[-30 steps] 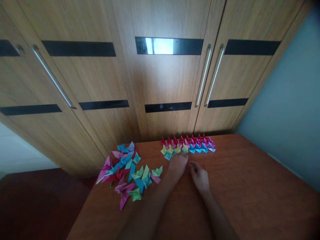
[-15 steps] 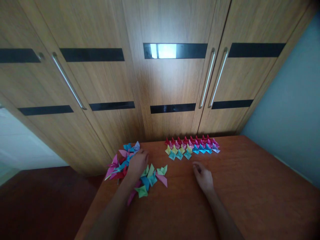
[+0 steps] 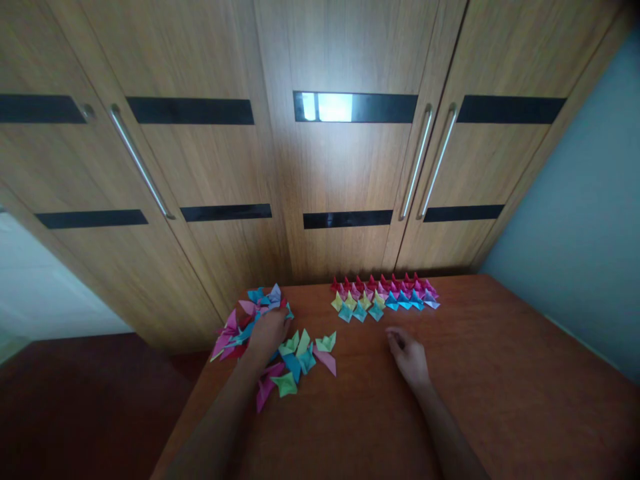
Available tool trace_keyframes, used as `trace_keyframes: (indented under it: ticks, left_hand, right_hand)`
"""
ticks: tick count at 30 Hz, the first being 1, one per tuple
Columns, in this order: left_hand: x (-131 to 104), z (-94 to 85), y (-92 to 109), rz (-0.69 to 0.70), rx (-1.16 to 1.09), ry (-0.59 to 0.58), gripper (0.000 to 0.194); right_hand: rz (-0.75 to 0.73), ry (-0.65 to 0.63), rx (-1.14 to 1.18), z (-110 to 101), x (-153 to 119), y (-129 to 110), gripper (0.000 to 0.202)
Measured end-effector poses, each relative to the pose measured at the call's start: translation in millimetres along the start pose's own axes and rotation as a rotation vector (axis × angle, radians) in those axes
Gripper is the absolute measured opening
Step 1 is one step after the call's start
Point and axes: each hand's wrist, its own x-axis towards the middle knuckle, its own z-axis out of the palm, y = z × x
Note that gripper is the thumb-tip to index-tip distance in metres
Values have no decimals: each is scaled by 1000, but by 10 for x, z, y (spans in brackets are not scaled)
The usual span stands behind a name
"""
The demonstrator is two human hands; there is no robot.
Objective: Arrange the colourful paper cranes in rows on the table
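My left hand (image 3: 270, 330) reaches into a loose heap of folded paper origami pieces (image 3: 231, 327) in pink, red, blue and lilac at the table's left. Its fingertips point down beside a small blue piece (image 3: 289, 311), and whether they grip anything is hidden. Just right of that wrist lie more scattered pieces, among them a green one (image 3: 285, 384) and a pink one (image 3: 326, 362). My right hand (image 3: 409, 357) rests on the table with its fingers curled closed, and nothing shows in it. Beyond it stand neat rows of origami pieces (image 3: 376, 299), red at the back.
The reddish-brown wooden table (image 3: 350, 413) backs onto a wooden wardrobe (image 3: 340, 167) with long metal handles (image 3: 417, 163). A pale blue wall (image 3: 570, 233) runs along the right. Past the table's left edge, the dark floor (image 3: 100, 400) shows.
My left hand has shifted slightly left and down over the heap, uncovering a blue piece and more of the magenta piece. My right hand has stayed in place.
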Motion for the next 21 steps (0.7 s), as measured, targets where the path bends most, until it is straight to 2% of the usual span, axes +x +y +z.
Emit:
trace_keyframes:
  ticks: [14, 21]
  left_hand:
    - [-11, -10, 49, 17, -11, -54, 21]
    - [-38, -166, 142, 61, -114, 4, 20]
  right_hand:
    - [24, -13, 2, -21, -5, -65, 35]
    - [36, -26, 21, -18, -3, -75, 33]
